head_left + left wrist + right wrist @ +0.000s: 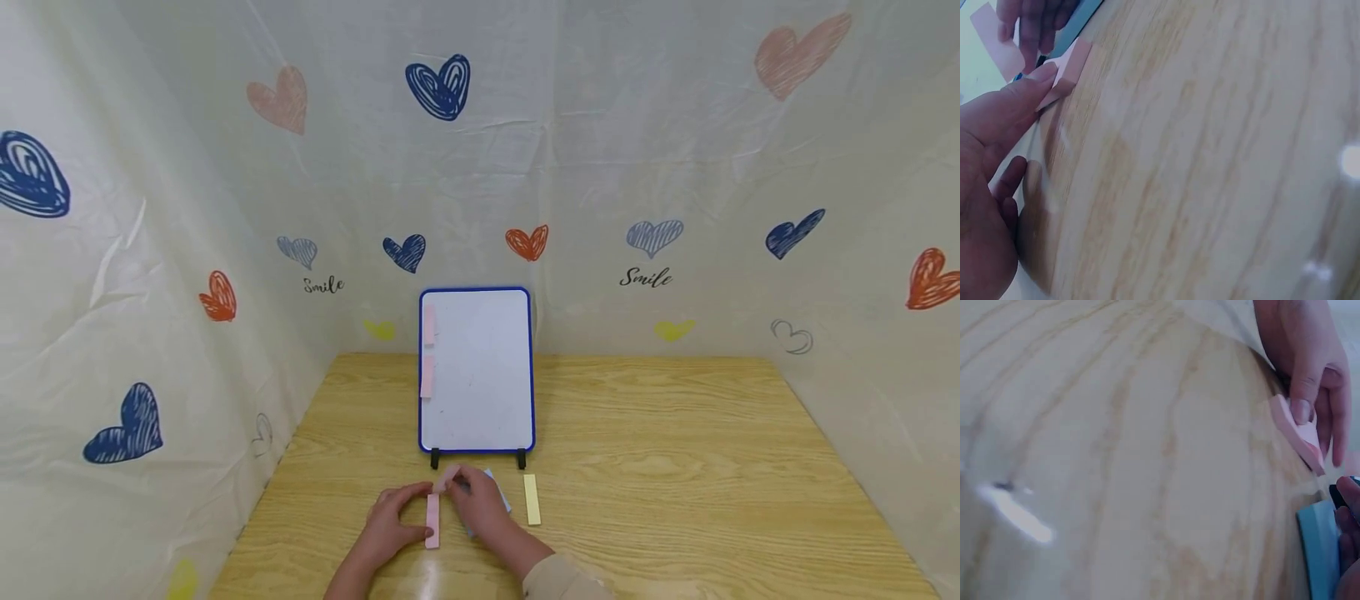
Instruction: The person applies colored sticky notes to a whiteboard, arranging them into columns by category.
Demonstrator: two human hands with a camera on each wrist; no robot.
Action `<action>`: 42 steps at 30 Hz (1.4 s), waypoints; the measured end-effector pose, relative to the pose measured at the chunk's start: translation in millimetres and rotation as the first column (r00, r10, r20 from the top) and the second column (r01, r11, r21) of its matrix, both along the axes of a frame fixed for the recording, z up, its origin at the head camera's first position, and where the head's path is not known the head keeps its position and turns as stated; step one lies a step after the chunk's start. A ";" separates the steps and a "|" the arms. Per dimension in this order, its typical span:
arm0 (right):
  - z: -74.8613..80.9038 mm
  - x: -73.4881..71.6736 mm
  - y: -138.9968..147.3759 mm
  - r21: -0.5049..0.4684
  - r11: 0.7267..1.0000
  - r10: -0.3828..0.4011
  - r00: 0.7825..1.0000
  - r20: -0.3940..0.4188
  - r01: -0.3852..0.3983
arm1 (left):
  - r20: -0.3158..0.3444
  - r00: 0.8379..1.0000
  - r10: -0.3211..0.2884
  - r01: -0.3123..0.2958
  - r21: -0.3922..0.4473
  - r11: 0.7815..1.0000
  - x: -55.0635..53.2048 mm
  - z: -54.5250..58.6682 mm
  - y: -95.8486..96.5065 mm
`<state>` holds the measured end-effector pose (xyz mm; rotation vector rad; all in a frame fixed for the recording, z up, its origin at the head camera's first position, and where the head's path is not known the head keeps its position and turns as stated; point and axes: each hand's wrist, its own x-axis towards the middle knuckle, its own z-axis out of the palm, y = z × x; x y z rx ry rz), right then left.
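My left hand holds a pink sticky-note pad on the table, thumb at its near end and fingers at its far end. In the left wrist view the left thumb presses on top of the pad. Just beyond the pad, my right hand pinches a single pink sticky note, which curves up from the pad's far end. A blue sticky-note pad lies beneath the right hand, partly hidden by it. To the right is a yellow sticky-note pad.
Behind the hands a blue-framed whiteboard stands on black feet. Two pink notes are stuck one above the other along its left edge. A heart-print curtain surrounds the wooden table at the back and sides.
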<state>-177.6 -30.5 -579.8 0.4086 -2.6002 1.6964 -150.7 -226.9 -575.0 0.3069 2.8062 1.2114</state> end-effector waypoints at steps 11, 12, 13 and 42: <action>22.9 -7.6 8.9 -0.031 0.999 -0.021 0.999 -0.029 0.021 | -0.073 0.997 -0.008 0.004 -0.059 0.998 -9.2 6.7 3.9; 24.5 -7.8 9.3 -0.029 0.999 -0.018 0.999 -0.038 0.016 | -0.068 0.998 -0.003 0.000 -0.051 0.999 -10.1 7.9 4.7; 26.1 -7.9 9.8 -0.030 0.999 -0.015 0.999 -0.036 0.014 | -0.060 0.998 0.008 -0.010 -0.039 0.999 -10.8 9.4 5.7; 53.0 -15.9 16.1 -0.069 0.997 0.036 0.989 -0.143 -0.047 | 0.078 0.989 0.127 -0.145 0.314 0.938 -27.7 78.6 35.0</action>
